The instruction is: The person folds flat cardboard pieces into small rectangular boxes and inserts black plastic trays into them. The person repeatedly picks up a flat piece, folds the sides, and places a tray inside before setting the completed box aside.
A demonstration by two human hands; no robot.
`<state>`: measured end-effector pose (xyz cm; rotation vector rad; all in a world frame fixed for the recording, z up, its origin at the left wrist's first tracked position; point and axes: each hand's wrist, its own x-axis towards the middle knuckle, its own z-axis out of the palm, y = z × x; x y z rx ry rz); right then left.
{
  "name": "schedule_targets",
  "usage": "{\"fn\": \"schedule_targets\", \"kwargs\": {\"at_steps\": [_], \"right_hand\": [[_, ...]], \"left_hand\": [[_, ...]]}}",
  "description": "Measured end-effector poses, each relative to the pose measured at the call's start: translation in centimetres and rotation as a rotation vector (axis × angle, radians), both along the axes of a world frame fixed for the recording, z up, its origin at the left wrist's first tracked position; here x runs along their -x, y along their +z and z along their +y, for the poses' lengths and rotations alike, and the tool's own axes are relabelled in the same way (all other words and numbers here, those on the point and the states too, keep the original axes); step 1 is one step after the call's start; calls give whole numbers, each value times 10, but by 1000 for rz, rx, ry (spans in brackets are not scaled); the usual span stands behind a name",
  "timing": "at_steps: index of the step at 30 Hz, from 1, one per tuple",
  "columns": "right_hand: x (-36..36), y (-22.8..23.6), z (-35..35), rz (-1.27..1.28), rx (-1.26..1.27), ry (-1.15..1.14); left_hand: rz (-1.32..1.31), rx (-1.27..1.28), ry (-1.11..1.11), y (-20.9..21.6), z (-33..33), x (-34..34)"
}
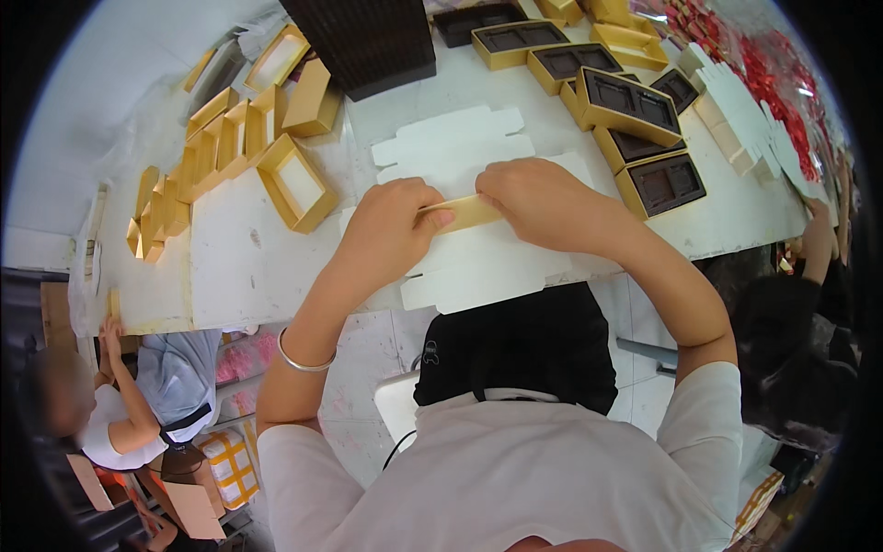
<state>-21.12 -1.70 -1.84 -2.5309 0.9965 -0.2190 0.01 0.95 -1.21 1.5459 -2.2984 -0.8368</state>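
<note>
My left hand point(397, 221) and my right hand point(533, 198) grip the two ends of a narrow gold cardboard piece point(471, 214), with thumbs and fingers closed on it. Whether it is a loose strip or a folded-up side of a box blank I cannot tell, as my fingers cover both ends. Beneath it, white die-cut cardboard blanks point(487, 281) lie flat near the table's front edge, and their notched flaps show beyond my hands. Closest on the left is an open gold box point(322, 210) with a white inside.
More gold boxes point(216, 156) stand at the left. A tall dark stack of trays point(368, 46) rises at the back. On the right are gold boxes with brown inserts point(633, 101), white blanks point(727, 120) and red wrappers point(782, 74). Co-workers sit at lower left point(124, 423) and right point(782, 340).
</note>
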Motion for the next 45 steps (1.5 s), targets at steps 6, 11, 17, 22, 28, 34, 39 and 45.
{"fn": "schedule_targets", "kwargs": {"at_steps": [6,11,17,22,28,34,39,45], "right_hand": [[5,27,25,-413,38,-159],[-24,8,72,-569,-182,190],[34,14,75,-265,506,248],[38,-8,83,-297,826,369],[11,-11,65,-469,269,103],[0,-24,56,-361,527,152],[17,-26,77,-329,548,244],[11,-4,65,-240,89,116]], "left_hand": [[180,402,241,21,54,8],[722,-20,178,8,61,9],[700,-203,14,12,19,-33],[467,-568,-176,28,-14,-17],[67,-113,-496,13,-30,6],[148,-88,-340,3,-26,6],[251,-310,-299,14,-18,6],[291,-253,-290,3,-13,6]]}}
